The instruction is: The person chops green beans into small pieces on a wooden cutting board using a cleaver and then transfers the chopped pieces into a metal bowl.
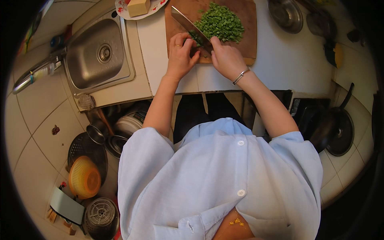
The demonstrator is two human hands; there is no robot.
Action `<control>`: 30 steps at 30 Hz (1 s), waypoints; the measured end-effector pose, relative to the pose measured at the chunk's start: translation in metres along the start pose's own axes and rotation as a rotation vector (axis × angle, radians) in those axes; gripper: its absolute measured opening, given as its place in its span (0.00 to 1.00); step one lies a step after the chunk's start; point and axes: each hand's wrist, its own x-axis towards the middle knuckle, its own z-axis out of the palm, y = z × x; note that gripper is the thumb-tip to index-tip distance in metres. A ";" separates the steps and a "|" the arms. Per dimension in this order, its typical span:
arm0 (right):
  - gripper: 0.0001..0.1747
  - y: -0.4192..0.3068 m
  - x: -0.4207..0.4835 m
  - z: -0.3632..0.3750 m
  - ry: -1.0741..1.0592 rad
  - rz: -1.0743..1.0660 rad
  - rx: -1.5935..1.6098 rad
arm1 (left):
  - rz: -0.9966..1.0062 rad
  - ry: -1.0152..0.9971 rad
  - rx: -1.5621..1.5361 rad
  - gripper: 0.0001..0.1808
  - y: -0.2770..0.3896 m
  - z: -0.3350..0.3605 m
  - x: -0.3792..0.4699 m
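My right hand (pixel 226 55) grips a broad-bladed kitchen knife (pixel 186 24), its blade slanting up and to the left over the wooden cutting board (pixel 249 45). Curled close to the blade, the fingers of my left hand (pixel 182 54) press on a small bunch of green vegetable (pixel 195 38). Most of that bunch is hidden by the fingers and the blade. A heap of finely chopped greens (pixel 222 22) lies on the board beyond the knife, towards the right. The knife's handle is covered by my right hand.
Left of the board is a steel sink (pixel 93 69) with a faucet (pixel 27 81). A floral plate (pixel 154 7) carries a pale yellow block (pixel 138 7). A metal bowl (pixel 285 15) stands at the right. Pans (pixel 340 132) and an orange colander (pixel 85 177) are lower down at the sides.
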 end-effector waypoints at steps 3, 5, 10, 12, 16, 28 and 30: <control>0.13 -0.001 -0.002 0.000 0.068 -0.032 -0.023 | -0.018 -0.018 -0.017 0.14 -0.010 0.001 0.000; 0.13 0.000 -0.004 -0.004 0.065 -0.018 -0.043 | -0.046 -0.025 -0.040 0.13 -0.016 0.001 0.000; 0.13 0.013 -0.008 -0.017 0.072 0.030 -0.088 | -0.004 -0.031 -0.017 0.11 -0.022 0.004 0.014; 0.14 0.017 -0.010 -0.019 0.076 0.014 -0.104 | -0.004 -0.048 -0.029 0.11 -0.020 0.007 0.019; 0.13 0.017 -0.013 -0.020 0.111 -0.039 -0.129 | -0.024 -0.005 -0.076 0.12 -0.014 0.009 0.020; 0.12 0.007 -0.011 -0.016 0.072 -0.063 -0.180 | 0.039 -0.012 -0.069 0.10 -0.016 0.010 0.020; 0.12 0.005 -0.009 -0.017 0.042 -0.043 -0.209 | 0.031 -0.009 -0.078 0.09 -0.016 0.010 0.020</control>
